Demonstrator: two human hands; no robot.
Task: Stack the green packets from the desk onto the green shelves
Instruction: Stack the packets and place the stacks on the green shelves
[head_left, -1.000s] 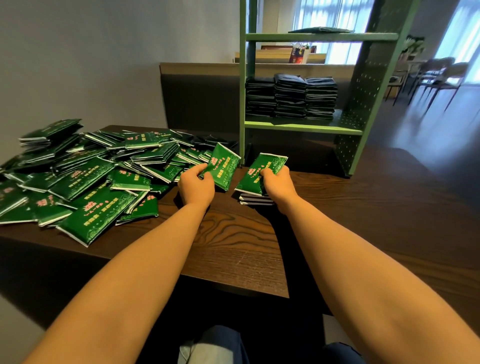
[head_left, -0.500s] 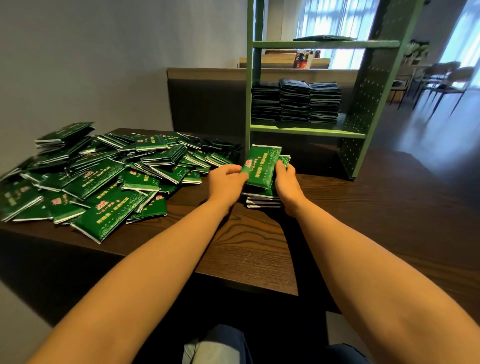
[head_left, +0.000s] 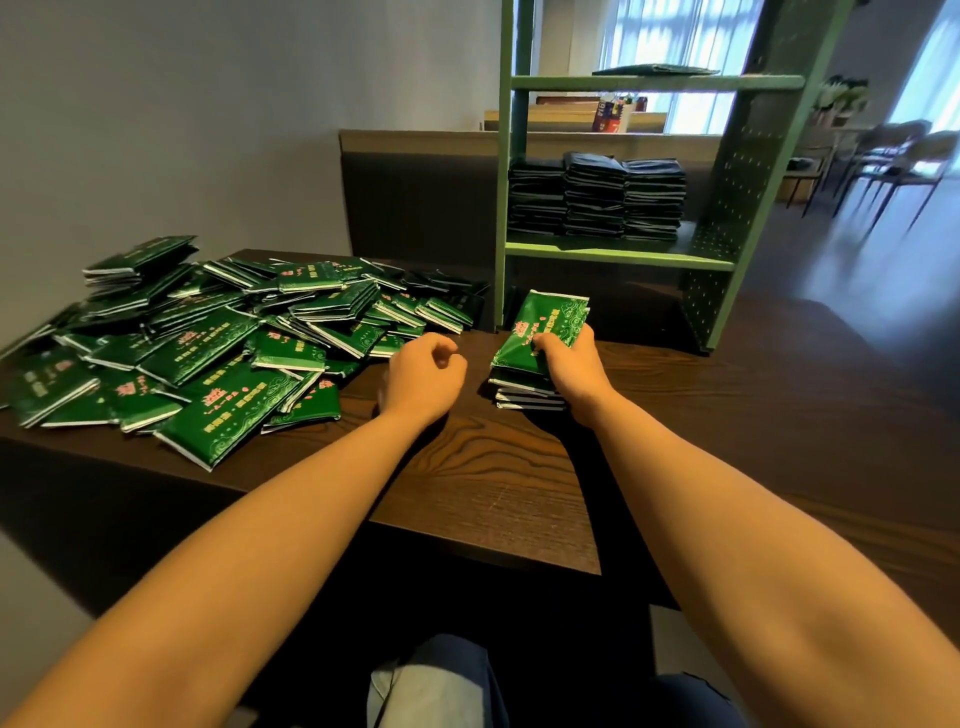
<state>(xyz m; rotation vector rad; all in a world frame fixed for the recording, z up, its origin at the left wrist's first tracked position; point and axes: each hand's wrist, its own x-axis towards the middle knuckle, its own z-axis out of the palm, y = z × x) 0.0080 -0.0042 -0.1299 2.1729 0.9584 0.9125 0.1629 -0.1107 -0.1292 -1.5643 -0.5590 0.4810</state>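
A loose heap of green packets with pink print covers the left half of the dark wooden desk. My right hand grips a small stack of green packets that rests on the desk in front of the green shelves. My left hand hovers just left of that stack, fingers loosely curled, holding nothing. The lower shelf carries three tall stacks of packets, which look dark in shadow. One flat packet lies on the upper shelf.
A grey wall runs along the left. A low partition stands behind the desk. Chairs and bright windows fill the far right. My knees show below the desk's front edge.
My left hand carried a packet from the heap over to the stack under my right hand, let it go there, and has drawn back to the left with nothing in it.
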